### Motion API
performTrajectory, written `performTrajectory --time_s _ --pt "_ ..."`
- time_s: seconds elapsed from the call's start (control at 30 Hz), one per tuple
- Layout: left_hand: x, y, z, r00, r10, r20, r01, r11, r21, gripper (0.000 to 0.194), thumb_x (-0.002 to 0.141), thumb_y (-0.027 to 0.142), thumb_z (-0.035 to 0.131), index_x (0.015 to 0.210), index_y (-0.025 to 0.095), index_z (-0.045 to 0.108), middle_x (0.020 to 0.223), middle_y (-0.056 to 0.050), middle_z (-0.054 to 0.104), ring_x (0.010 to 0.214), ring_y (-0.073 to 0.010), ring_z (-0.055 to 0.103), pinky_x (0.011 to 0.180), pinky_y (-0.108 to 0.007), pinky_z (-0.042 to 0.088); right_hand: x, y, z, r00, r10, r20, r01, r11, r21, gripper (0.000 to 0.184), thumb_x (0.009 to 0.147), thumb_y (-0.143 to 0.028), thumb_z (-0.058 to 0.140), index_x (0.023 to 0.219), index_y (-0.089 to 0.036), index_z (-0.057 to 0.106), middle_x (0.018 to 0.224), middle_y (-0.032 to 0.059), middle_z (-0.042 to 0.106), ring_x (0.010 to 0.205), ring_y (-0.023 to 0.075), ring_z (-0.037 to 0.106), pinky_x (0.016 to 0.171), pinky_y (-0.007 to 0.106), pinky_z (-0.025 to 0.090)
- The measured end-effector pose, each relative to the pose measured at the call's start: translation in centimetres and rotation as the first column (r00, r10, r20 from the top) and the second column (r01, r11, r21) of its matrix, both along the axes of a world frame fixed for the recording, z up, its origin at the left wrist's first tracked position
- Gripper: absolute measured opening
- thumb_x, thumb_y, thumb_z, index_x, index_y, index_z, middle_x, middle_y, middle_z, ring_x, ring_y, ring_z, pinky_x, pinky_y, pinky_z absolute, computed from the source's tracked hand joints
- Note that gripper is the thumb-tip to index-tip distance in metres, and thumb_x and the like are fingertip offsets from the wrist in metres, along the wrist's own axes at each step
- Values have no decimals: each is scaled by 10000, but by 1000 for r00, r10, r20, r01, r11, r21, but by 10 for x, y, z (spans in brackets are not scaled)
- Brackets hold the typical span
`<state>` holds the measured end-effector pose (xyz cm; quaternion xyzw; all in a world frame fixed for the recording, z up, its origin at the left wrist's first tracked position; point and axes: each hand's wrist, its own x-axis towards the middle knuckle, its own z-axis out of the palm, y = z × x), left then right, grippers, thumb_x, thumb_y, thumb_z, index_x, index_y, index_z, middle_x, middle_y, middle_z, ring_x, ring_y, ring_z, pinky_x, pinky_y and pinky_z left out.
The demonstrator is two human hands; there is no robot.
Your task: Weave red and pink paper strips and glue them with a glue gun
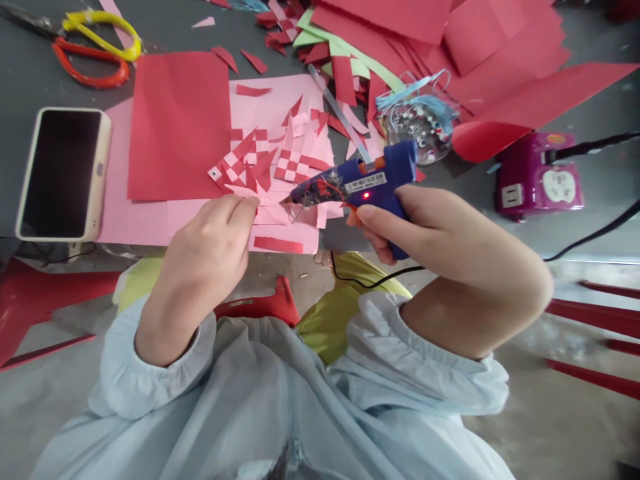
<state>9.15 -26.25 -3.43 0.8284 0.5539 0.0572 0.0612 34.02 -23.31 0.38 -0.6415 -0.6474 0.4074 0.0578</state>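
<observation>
My right hand (pixel 400 223) is wrapped round the handle of a blue hot glue gun (pixel 367 183), its red light lit and a glue stick (pixel 343 113) sticking out of the back. The gun's nozzle points left, close to the fingertips of my left hand (pixel 213 233). Those fingers are pinched together on a small piece of paper (pixel 257 209), mostly hidden by the hand. Just beyond lie woven red-and-pink checkered paper pieces (pixel 295 165), one with a small googly eye (pixel 215 173). Pink paper sheets (pixel 120 187) lie underneath.
A red sheet (pixel 180 127), phone (pixel 63 173) and scissors (pixel 95 50) are at the left. Red paper (pixel 500 40) and a container of googly eyes (pixel 423 127) lie at the back. A purple power socket (pixel 540 173) with a black cable stands right. The table edge is near my wrists.
</observation>
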Motion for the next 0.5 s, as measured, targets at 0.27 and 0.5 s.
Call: performTrajectory --time_s 0.27,0.5 --pt "-3 -2 -3 1000 -19 0 19 999 44 443 895 56 423 1279 175 608 1107 -104 706 1041 -268 684 836 -361 573 4 1 0 1000 -21 -6 21 1000 -3 422 934 -424 612 599 -235 438 478 -34 552 468 103 481 534 296 382" --pt "-2 -1 -5 1000 -24 -8 24 997 69 369 891 66 410 1152 171 649 1095 -115 706 1042 -269 680 850 -373 585 17 -6 -5 977 -77 -198 90 994 59 391 921 -357 603 570 -234 483 513 3 573 508 120 524 532 294 435"
